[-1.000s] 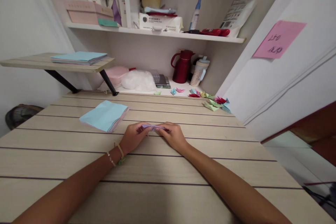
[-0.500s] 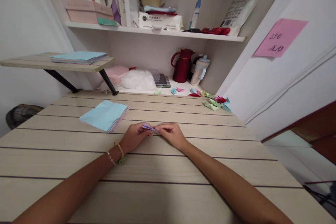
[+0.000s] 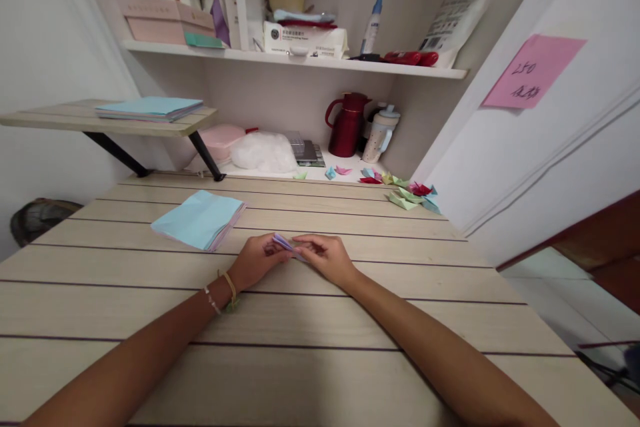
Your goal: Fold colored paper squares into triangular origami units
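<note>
A small folded piece of lilac paper (image 3: 283,242) sits between my two hands, just above the slatted wooden table (image 3: 350,320). My left hand (image 3: 256,260) pinches its left end with curled fingers. My right hand (image 3: 326,257) pinches its right end, fingers pressed together. Most of the paper is hidden by my fingers. A stack of light blue and pink paper sheets (image 3: 199,219) lies on the table just left of my left hand.
Several small folded paper shapes (image 3: 410,197) in green, red and blue lie at the table's far right. Behind them stand a dark red jug (image 3: 347,125) and a lidded cup (image 3: 381,135). A side shelf (image 3: 85,119) carries more paper. A pink note (image 3: 531,73) hangs on the right wall.
The lilac paper was stretched flat between my hands. It is now bunched and tilted up at its left end, and my hands have drawn slightly closer.
</note>
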